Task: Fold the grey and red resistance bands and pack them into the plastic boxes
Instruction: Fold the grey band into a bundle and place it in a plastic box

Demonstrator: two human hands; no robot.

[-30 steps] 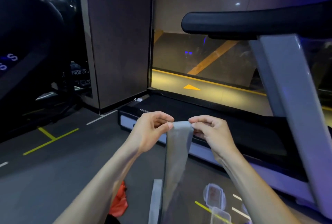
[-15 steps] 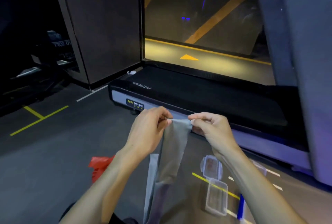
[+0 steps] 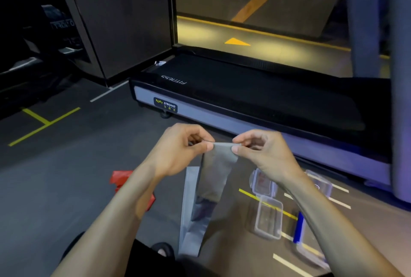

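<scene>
Pinching grey band [image 3: 216,172] top edge between left hand [image 3: 178,150] and right hand [image 3: 264,154], risking misaligned fold if slippery layers shift.

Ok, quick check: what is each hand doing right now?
Left hand: pinches the top edge of the grey band.
Right hand: pinches the same edge, other corner.

No sleeves are seen, both forearms [image 3: 115,216] bare; a dark slipper [image 3: 163,249] is worn, near edge.
</scene>
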